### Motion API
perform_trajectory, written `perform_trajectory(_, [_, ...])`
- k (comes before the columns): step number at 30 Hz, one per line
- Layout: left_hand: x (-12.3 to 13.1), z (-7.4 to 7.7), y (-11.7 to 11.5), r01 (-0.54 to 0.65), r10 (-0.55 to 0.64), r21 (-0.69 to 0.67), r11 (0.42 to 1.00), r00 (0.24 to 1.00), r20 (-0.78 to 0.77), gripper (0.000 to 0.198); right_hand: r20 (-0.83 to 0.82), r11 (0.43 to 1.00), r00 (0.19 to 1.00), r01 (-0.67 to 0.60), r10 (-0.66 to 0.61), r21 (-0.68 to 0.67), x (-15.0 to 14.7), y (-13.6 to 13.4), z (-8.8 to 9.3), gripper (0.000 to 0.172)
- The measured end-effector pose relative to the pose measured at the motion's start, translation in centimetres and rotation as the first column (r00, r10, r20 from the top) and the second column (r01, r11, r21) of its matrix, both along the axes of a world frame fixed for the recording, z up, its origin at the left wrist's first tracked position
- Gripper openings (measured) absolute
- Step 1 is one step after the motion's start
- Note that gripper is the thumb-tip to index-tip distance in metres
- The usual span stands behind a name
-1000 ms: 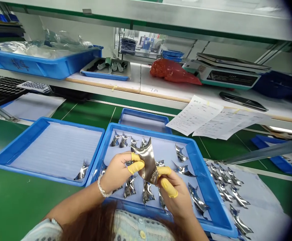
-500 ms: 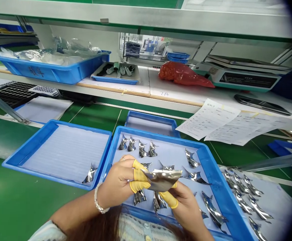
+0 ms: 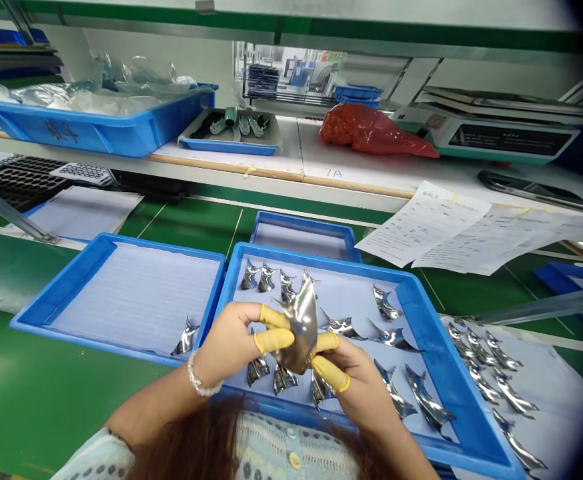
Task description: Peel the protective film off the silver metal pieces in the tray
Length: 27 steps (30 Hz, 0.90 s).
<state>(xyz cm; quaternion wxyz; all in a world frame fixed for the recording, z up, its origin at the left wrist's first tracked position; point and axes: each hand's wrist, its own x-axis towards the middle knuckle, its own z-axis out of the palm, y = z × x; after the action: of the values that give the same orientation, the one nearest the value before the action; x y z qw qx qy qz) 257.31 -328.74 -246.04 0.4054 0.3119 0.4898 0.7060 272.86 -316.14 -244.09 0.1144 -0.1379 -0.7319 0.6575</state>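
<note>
Over the blue tray [image 3: 316, 255], the left hand [image 3: 229, 345] and right hand [image 3: 354, 387] sit close together, forearms angling inward. Their yellow finger cots [image 3: 275, 341] pinch a curved, mirror-bright metal shell [image 3: 299, 333] upright between them, above other shells [image 3: 284, 380] in the tray.

Curved mirror-polished metal piece [image 3: 300, 331], upright

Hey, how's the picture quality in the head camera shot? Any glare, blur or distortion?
In the head view, the curved mirror-finish metal piece shows strong bright reflections; the shelf's front edge bows from wide-angle distortion; the right side of the head view falls into dark shading; no heavy motion blur shows.
</note>
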Motion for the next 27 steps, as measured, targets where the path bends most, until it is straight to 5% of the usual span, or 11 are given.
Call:
perform_trajectory(7, [0.3, -1.7, 1.9, 0.103, -0.119, 0.066, 0.992, 0.944, 0.308, 0.032, 0.038, 0.939, 0.999, -0.012, 0.027, -0.344, -0.1, -0.2, 0.0, 0.017])
perform_trajectory(16, [1.0, -1.9, 2.8, 0.078, -0.098, 0.063, 0.995, 0.892, 0.442, 0.042, 0.082, 0.897, 0.997, 0.038, -0.002, -0.441, -0.9, -0.2, 0.4, 0.032])
perform_trajectory(27, [1.8, -1.0, 2.6, 0.018, -0.082, 0.138, 0.990, 0.875, 0.477, 0.047, 0.101, 0.811, 0.994, 0.086, -0.033, -0.578, 0.1, 0.7, -2.9, 0.027])
